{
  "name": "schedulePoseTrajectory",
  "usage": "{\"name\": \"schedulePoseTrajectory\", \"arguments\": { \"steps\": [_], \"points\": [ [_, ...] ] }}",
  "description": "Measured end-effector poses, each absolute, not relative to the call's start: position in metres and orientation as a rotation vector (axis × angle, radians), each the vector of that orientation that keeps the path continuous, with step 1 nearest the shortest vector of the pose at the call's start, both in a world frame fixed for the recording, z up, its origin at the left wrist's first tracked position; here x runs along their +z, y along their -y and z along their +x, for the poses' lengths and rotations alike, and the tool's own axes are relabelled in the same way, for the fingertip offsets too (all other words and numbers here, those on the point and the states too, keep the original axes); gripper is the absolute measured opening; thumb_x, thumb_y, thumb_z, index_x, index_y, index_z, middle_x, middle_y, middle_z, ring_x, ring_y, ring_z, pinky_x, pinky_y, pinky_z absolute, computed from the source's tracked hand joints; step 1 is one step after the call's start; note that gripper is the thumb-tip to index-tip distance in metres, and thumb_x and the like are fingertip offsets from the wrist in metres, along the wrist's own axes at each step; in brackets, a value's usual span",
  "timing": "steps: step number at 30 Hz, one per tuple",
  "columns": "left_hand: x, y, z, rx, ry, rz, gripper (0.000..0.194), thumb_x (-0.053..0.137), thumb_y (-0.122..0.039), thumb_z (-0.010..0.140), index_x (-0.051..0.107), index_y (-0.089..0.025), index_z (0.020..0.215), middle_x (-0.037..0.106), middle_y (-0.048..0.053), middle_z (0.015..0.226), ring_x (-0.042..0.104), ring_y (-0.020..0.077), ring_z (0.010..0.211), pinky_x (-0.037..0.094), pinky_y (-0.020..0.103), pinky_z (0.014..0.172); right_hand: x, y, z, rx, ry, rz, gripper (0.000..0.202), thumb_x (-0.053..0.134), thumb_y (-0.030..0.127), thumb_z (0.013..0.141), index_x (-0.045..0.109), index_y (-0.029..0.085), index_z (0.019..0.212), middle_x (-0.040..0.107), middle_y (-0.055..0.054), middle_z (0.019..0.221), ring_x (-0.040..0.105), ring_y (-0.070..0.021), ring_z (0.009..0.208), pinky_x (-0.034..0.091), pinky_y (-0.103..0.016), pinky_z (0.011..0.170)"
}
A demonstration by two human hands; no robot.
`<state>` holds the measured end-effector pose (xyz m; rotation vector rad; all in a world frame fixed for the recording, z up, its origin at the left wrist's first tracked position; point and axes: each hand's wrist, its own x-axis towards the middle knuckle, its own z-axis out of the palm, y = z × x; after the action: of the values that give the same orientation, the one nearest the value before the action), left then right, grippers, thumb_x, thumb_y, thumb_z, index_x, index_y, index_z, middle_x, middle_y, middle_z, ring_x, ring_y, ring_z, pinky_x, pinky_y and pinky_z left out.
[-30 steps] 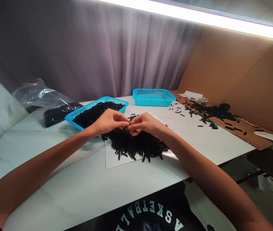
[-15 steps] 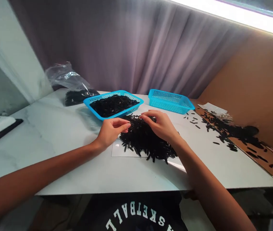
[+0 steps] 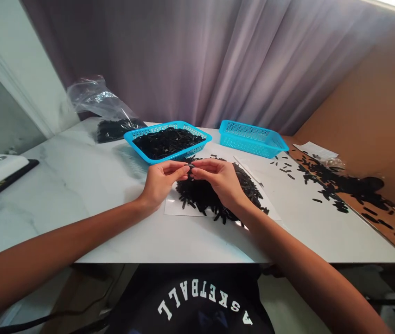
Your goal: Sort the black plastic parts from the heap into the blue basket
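Observation:
My left hand (image 3: 158,184) and my right hand (image 3: 222,182) meet fingertip to fingertip above the pile. Pinched between both sets of fingers is a small black elongated piece (image 3: 191,169), mostly covered by the fingertips; its exact kind is too small to make out. Beneath my hands a heap of similar slim black pieces (image 3: 202,197) lies on a white sheet (image 3: 172,207). Just beyond my left hand stands a blue plastic basket (image 3: 153,161) filled with the same sort of pieces.
Behind to the right is a second blue basket (image 3: 249,147). A clear plastic bag (image 3: 105,104) with black contents stands back left. More black pieces (image 3: 340,185) are scattered along the right side, near a paper slip (image 3: 315,151). A white device (image 3: 1,169) sits far left.
My right hand has moved left and come up against the left one, and its fingers have closed on the small black piece. The camera view has shifted slightly.

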<state>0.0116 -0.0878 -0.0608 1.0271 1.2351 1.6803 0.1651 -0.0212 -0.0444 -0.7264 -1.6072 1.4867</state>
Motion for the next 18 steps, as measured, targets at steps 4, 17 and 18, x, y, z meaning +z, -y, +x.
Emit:
{"name": "schedulePoseTrajectory", "arguments": {
  "steps": [4, 17, 18],
  "points": [
    [-0.0658, 0.0872, 0.0100, 1.666, -1.231, 1.031, 0.035, 0.088, -0.039, 0.065, 0.075, -0.015, 0.087, 0.077, 0.004, 0.086, 0.071, 0.0151, 0.076, 0.060, 0.032, 0.083, -0.0460, 0.0195, 0.1646, 1.568, 1.534, -0.722, 0.034, 0.090, 0.035, 0.059, 0.076, 0.017, 0.084, 0.076, -0.003, 0.079, 0.070, -0.0158, 0.071, 0.057, -0.033, 0.079],
    [-0.0667, 0.0876, 0.0051, 1.616, -1.170, 1.053, 0.042, 0.090, -0.031, 0.062, 0.075, -0.016, 0.098, 0.078, 0.006, 0.091, 0.073, 0.0191, 0.085, 0.059, 0.036, 0.089, -0.0456, 0.0181, 0.1646, 1.477, 1.549, -0.748, 0.032, 0.089, 0.038, 0.060, 0.077, 0.016, 0.080, 0.074, -0.003, 0.074, 0.067, -0.0144, 0.066, 0.056, -0.032, 0.075],
    [-0.0670, 0.0878, 0.0049, 1.617, -1.173, 1.054, 0.041, 0.090, -0.031, 0.062, 0.075, -0.016, 0.097, 0.078, 0.005, 0.090, 0.073, 0.0189, 0.083, 0.059, 0.036, 0.088, -0.0453, 0.0181, 0.1648, 1.486, 1.553, -0.745, 0.032, 0.089, 0.037, 0.060, 0.077, 0.016, 0.080, 0.074, -0.003, 0.074, 0.067, -0.0144, 0.066, 0.056, -0.032, 0.074]
  ]
}}
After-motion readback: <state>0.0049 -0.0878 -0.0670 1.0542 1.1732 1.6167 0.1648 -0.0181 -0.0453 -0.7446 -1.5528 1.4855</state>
